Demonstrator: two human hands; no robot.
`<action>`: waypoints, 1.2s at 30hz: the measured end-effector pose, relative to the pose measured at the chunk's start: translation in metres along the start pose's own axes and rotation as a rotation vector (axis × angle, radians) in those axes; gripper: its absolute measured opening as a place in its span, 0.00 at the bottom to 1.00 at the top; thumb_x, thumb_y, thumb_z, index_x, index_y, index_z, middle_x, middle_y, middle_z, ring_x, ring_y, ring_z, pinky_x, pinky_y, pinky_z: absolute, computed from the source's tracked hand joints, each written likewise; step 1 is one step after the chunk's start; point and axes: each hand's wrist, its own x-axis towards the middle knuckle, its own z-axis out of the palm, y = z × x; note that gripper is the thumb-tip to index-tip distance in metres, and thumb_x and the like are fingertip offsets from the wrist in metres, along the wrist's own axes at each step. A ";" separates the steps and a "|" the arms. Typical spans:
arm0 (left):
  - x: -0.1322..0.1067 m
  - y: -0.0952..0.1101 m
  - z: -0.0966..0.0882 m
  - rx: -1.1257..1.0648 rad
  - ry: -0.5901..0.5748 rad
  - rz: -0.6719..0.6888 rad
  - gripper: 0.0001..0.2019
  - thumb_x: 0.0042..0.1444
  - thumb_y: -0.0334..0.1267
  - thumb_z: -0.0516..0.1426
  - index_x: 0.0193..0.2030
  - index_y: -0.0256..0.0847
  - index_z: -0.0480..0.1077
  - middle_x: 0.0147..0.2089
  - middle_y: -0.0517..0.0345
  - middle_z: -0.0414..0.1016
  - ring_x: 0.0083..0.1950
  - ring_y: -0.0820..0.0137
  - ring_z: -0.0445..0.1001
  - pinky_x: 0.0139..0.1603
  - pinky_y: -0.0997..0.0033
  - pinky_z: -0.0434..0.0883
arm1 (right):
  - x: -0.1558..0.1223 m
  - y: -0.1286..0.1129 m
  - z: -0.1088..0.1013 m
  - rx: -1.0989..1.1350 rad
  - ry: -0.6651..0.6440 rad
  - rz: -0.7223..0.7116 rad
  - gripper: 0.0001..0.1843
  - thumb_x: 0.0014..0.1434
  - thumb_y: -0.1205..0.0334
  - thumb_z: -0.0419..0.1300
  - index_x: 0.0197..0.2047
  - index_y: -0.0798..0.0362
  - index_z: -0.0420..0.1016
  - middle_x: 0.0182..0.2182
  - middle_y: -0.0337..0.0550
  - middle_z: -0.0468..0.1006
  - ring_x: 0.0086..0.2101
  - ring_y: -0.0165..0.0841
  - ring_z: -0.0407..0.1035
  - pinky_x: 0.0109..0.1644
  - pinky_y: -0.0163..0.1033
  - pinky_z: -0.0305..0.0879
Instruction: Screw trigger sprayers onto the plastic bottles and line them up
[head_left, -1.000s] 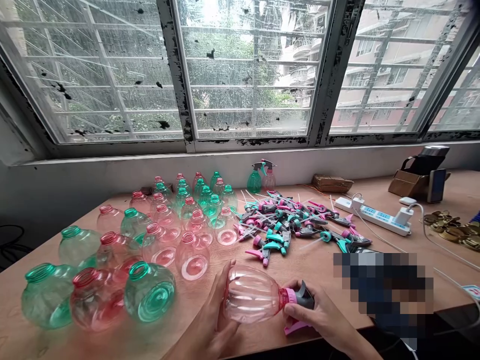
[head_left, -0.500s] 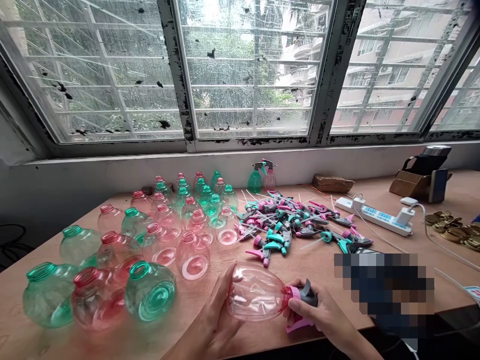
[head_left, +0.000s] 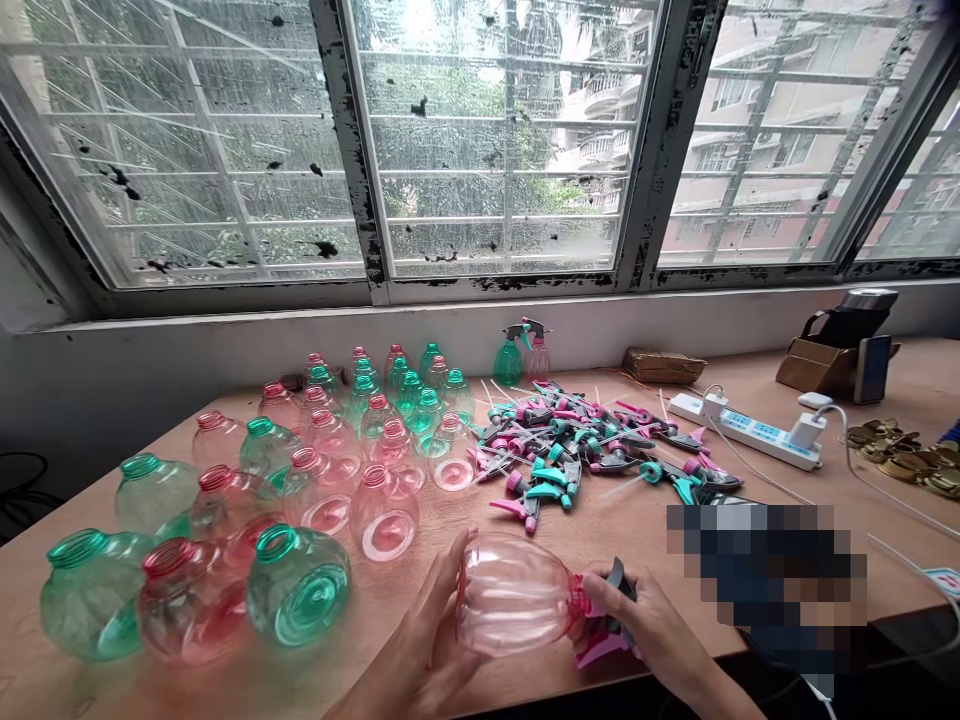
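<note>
A clear pink spray bottle (head_left: pixel 514 592) lies on its side in the air above the table's front edge, its neck toward the right. My left hand (head_left: pixel 442 620) holds its base end, palm under and fingers along the far side. My right hand (head_left: pixel 645 620) grips the pink and grey spray head (head_left: pixel 609 625) at the bottle's neck, thumb on top of the collar. The trigger points down toward the front. Red neck threads show beside the collar; the dip tube inside cannot be made out.
Open pink and green bottles (head_left: pixel 300 585) stand in rows at left. Behind my hands lies a heap of spray heads (head_left: pixel 570 440). Two bottles with heads (head_left: pixel 508 360) stand by the wall. At right are a power strip (head_left: pixel 750 430), cables and a blurred-out patch.
My right hand's thumb and fingers have shifted around the spray head's collar, and the head has turned slightly. The bottle stays nearly in place in my left hand.
</note>
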 end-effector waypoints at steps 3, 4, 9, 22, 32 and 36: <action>0.000 -0.005 0.000 0.079 0.026 -0.010 0.36 0.67 0.55 0.52 0.76 0.60 0.38 0.80 0.56 0.44 0.76 0.53 0.54 0.77 0.47 0.46 | 0.000 0.001 0.000 -0.001 -0.015 0.002 0.25 0.59 0.41 0.65 0.27 0.57 0.78 0.21 0.48 0.84 0.23 0.36 0.78 0.30 0.37 0.75; -0.001 -0.005 -0.001 0.100 0.021 -0.020 0.38 0.65 0.55 0.54 0.76 0.61 0.37 0.80 0.57 0.45 0.77 0.53 0.52 0.77 0.47 0.44 | 0.000 0.001 0.000 0.003 -0.015 -0.002 0.24 0.59 0.42 0.65 0.28 0.57 0.78 0.22 0.48 0.84 0.24 0.36 0.78 0.30 0.37 0.75; -0.003 0.000 -0.003 0.003 -0.019 0.005 0.56 0.55 0.57 0.64 0.76 0.60 0.26 0.81 0.56 0.35 0.80 0.52 0.35 0.78 0.46 0.41 | -0.001 0.003 -0.001 0.047 -0.017 0.004 0.17 0.54 0.50 0.73 0.34 0.56 0.78 0.25 0.45 0.86 0.27 0.35 0.79 0.34 0.36 0.75; -0.002 -0.001 -0.003 0.137 -0.063 0.025 0.45 0.65 0.50 0.58 0.75 0.67 0.27 0.82 0.61 0.27 0.80 0.51 0.37 0.77 0.42 0.43 | -0.001 0.000 0.000 0.034 0.020 -0.001 0.18 0.53 0.49 0.73 0.34 0.56 0.78 0.24 0.42 0.84 0.26 0.35 0.78 0.32 0.37 0.75; 0.003 0.014 0.001 0.151 0.072 -0.030 0.40 0.64 0.51 0.58 0.76 0.58 0.41 0.80 0.56 0.46 0.78 0.52 0.46 0.78 0.48 0.45 | -0.003 0.001 0.000 0.019 0.031 0.029 0.18 0.52 0.52 0.75 0.35 0.56 0.78 0.24 0.39 0.82 0.26 0.33 0.76 0.33 0.38 0.76; 0.002 0.003 0.001 0.147 0.049 0.031 0.42 0.64 0.50 0.58 0.76 0.62 0.36 0.81 0.57 0.40 0.79 0.52 0.42 0.78 0.46 0.43 | -0.002 -0.001 0.001 0.027 0.002 0.019 0.17 0.54 0.51 0.73 0.34 0.55 0.77 0.24 0.41 0.84 0.27 0.35 0.78 0.34 0.38 0.76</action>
